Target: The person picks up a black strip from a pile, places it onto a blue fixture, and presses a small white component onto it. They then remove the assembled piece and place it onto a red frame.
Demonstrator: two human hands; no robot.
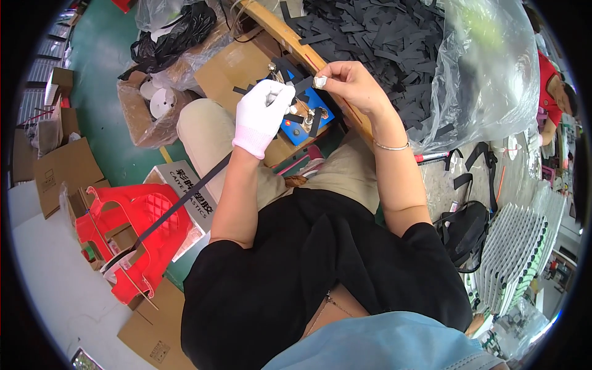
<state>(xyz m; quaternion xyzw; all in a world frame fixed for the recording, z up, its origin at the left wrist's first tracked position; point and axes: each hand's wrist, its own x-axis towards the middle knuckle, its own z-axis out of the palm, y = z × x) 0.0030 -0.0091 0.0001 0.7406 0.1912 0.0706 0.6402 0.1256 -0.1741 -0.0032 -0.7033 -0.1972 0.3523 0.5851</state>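
Blue cloth (382,345); left hand (264,114) gloved; right hand (353,87) seemingly pinching black strip (303,85).

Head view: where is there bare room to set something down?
The green floor, between the open carton and the brown boxes at left; a smaller patch of cardboard lies between the black bag and the blue device. Crowded: the device itself, beside the left hand, and the heap of black strips.
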